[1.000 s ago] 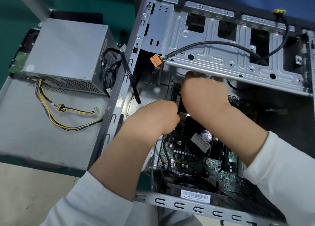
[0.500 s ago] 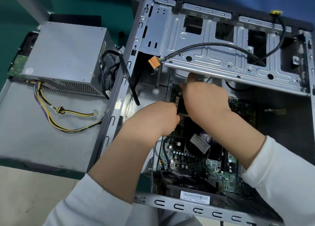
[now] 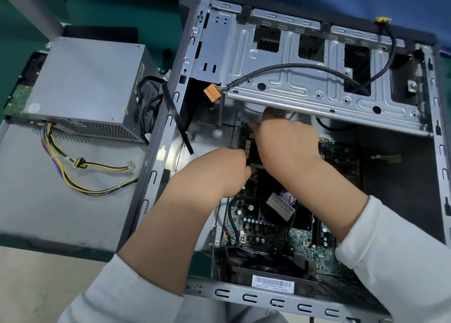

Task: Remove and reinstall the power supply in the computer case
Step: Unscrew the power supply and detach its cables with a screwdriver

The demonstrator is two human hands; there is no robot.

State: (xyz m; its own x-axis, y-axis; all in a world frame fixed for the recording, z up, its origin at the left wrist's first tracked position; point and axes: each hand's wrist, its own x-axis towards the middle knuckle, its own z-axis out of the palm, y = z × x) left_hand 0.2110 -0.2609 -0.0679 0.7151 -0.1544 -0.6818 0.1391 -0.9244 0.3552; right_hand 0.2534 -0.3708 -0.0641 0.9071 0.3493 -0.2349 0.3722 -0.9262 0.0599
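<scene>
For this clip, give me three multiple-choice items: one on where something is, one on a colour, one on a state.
1. Where is the grey metal power supply box?
A. Bolted inside the case
B. Outside the case, on the grey panel to its left
C. Held in the right hand

2. What colour is the loose connector at the end of the black cable by the drive cage?
A. Orange
B. Blue
C. White

3. Where are the two hands?
A. Both resting on the power supply
B. Both down inside the open grey computer case, over the motherboard
C. One holding a screwdriver outside the case

Answers: 1 B, the box lies on the flat panel with its yellow wires trailing. 2 A, its plastic is plainly orange. 3 B, the left hand and right hand meet over the green board.
</scene>
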